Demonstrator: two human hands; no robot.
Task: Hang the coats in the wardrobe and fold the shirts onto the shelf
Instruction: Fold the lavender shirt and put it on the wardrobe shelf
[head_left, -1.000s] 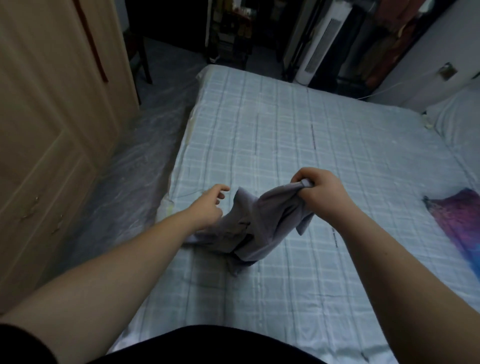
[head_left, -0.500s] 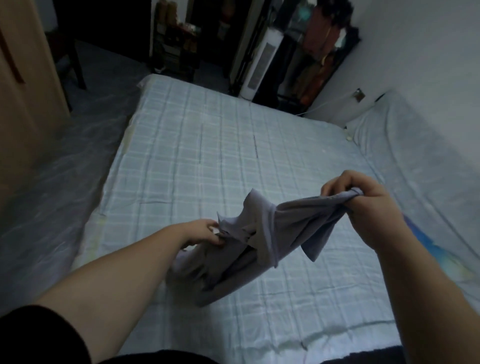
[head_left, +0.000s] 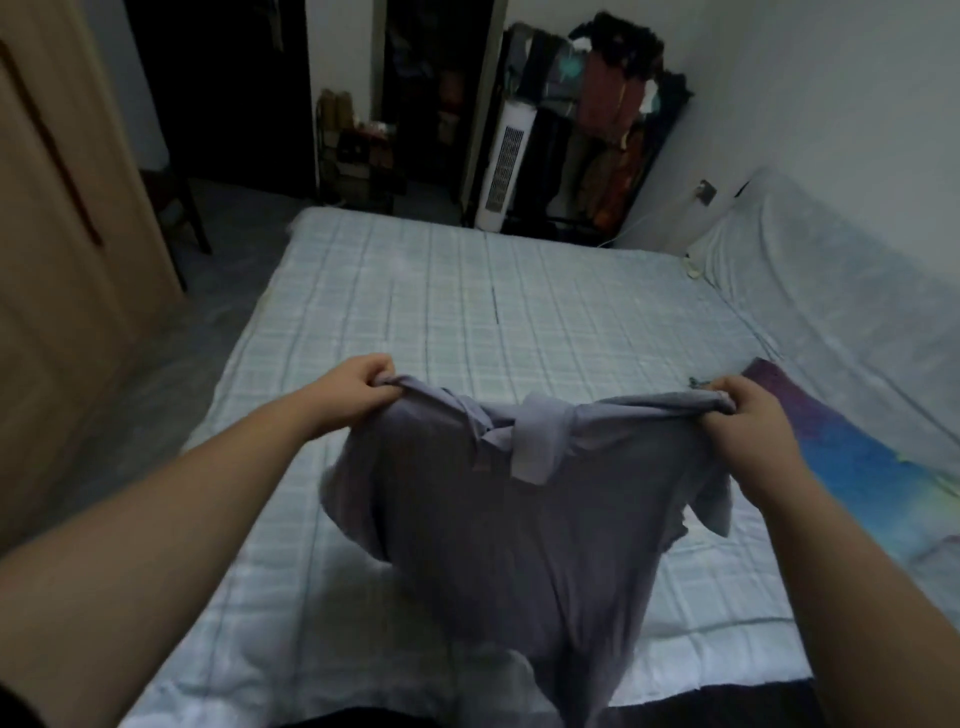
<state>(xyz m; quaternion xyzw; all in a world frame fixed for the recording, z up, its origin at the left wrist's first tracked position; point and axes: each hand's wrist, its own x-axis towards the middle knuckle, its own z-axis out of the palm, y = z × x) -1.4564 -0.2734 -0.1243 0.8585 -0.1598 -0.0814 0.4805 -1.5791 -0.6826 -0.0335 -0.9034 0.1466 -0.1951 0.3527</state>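
1. The left hand (head_left: 353, 392) and the right hand (head_left: 740, 415) are spread apart, each with fingers curled tight on a shoulder of the pale lilac collared cotton shirt (head_left: 519, 519).
2. The shirt hangs between and below the hands, above the light blue checked bed sheet (head_left: 467, 322).
3. A purple-and-blue printed cloth (head_left: 852, 467) lies just beyond the right hand.

Plaid-sheeted bed (head_left: 467, 322), colourful cloth (head_left: 857, 467) along its right side

home bedroom | bed (head_left: 467, 322) in checked sheet | wooden wardrobe (head_left: 62, 260) | clothes rack (head_left: 608, 130)
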